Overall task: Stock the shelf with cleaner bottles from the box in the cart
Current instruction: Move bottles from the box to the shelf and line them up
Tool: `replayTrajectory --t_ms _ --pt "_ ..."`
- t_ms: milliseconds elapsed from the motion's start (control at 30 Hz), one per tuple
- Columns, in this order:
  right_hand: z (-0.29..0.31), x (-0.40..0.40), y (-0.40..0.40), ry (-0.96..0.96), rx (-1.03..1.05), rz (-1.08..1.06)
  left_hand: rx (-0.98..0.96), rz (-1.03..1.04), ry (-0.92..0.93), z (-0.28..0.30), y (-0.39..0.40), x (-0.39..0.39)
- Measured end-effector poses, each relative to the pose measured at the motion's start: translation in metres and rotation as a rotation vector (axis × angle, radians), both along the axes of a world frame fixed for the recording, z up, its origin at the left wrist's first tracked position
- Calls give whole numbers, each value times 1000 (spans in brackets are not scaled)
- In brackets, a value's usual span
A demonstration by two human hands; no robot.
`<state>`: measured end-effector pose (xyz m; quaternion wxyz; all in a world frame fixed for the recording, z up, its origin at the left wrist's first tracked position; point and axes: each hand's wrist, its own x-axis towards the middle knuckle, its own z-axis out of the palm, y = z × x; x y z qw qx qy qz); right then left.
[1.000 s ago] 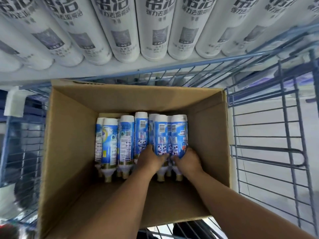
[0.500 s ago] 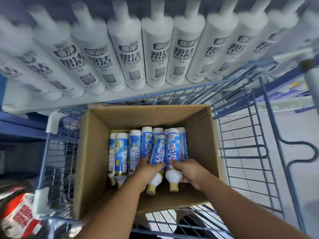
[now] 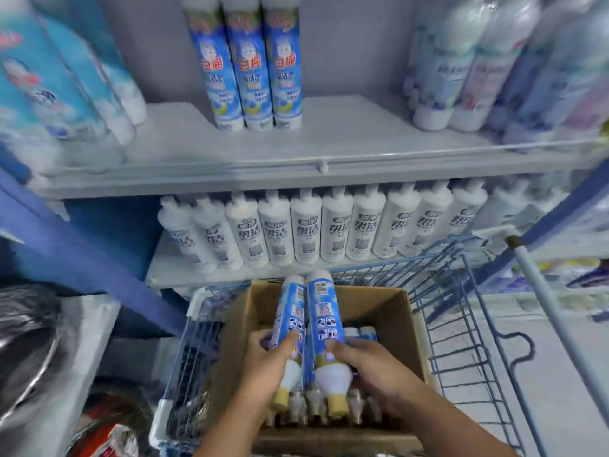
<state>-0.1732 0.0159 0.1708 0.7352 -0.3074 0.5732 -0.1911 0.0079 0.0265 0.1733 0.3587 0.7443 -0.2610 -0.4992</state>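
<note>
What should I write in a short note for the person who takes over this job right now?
Left hand holds one blue bottle; right hand holds a second one. Both are lifted above the box in the cart, caps toward the person.
Done: three matching bottles stand on the upper shelf, with bare space beside them.
Left: shelve these two, then the bottles still lying in the box.

Grey back wall (image 3: pixel 356 44) is sitting behind everything, pale floor (image 3: pixel 560 374) is showing off to the right, and a blue upright (image 3: pixel 99 258) is slanting down the left side. Something black and shiny (image 3: pixel 29 341) is bulging at the left edge.
</note>
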Motion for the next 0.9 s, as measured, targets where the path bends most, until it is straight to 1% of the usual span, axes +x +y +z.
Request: replayTrajectory --t_ms 100,300,500,667,733,800,900 --pt "35 13 -2 -15 -83 -37 -106 65 76 44 -2 9" --pt "112 32 -17 -137 -241 -75 -290 120 213 120 -16 26" --pt "173 46 -47 -185 -393 -124 -476 57 250 189 -40 38" --pt "210 59 -83 -158 -485 -108 -585 -28 240 224 -77 48" --pt "219 65 -96 -148 -488 -115 -598 -68 277 231 -94 54" --pt "223 70 -109 -150 -471 -138 -590 -126 315 233 -108 60" --pt "224 77 -123 -137 -436 -165 -537 -205 259 231 -126 69"
